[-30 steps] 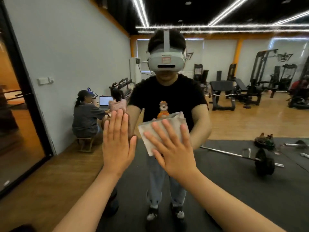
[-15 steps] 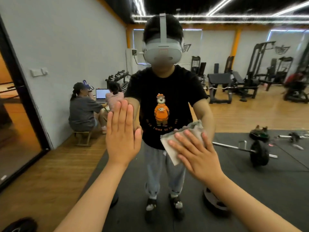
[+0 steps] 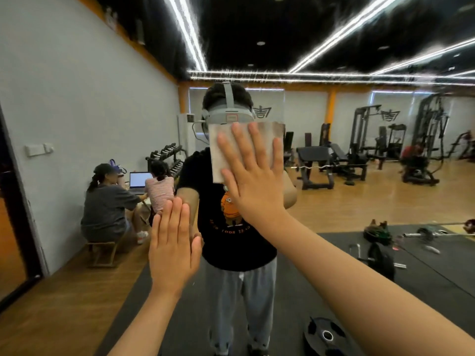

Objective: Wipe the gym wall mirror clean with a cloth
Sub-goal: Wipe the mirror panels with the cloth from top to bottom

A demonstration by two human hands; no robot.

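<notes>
The wall mirror fills the whole view and reflects the gym and me. A pale, slightly stained cloth lies flat on the glass at the height of my reflected head. My right hand presses it against the mirror with straight, spread fingers. My left hand rests flat on the glass lower and to the left, fingers together and straight, holding nothing.
A dark door frame borders the mirror on the left. In the reflection, two people sit by a laptop at the left, a barbell and weight plates lie on the black mat at the right, and gym machines stand behind.
My right hand slid the cloth up the glass, from chest height to head height. The camera tilted up. My left hand kept its place flat on the mirror.
</notes>
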